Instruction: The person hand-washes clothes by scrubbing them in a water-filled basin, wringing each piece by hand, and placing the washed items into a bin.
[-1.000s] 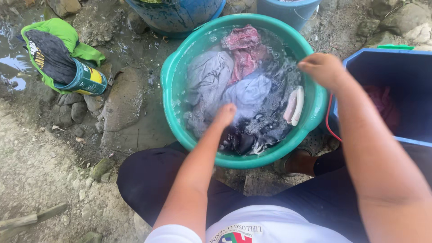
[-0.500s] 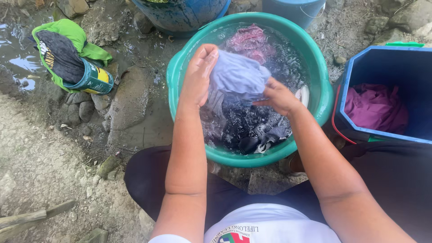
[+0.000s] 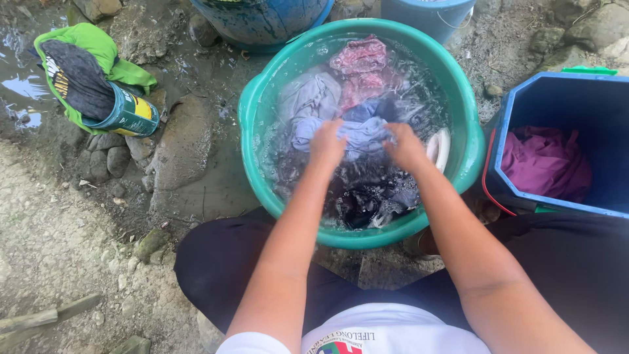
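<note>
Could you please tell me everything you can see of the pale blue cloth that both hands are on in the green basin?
The pale blue cloth looks like thin, soaked fabric, bunched and creased, lying partly under the soapy water near the middle of the green basin. The left hand grips its left end and the right hand its right end. A grey cloth lies beside it, a pink one beyond it, and dark clothes nearer the person.
</note>
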